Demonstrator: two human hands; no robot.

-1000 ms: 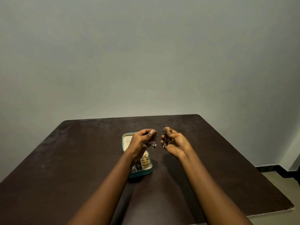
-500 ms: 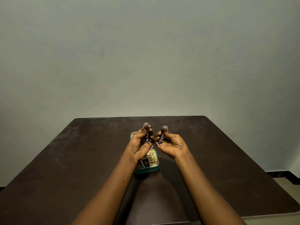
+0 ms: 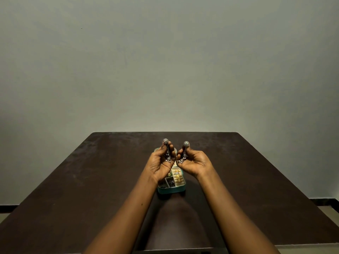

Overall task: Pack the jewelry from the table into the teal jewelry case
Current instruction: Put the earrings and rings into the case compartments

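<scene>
Two hands raised, left hand (image 3: 161, 162) pinching one earring (image 3: 166, 149), right hand (image 3: 194, 162) another, one case (image 3: 172, 189).

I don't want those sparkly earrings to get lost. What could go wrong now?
The left hand and right hand only pinch the left earring and right earring, so one could slip onto the table. Their dangling ends hang close and might tangle. The teal jewelry case already holds pieces they could snag on.

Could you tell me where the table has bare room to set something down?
The table is bare left of the teal jewelry case and right of it, out to each edge, and behind it. Crowded above the case, where the left hand and right hand each pinch an earring.
</scene>
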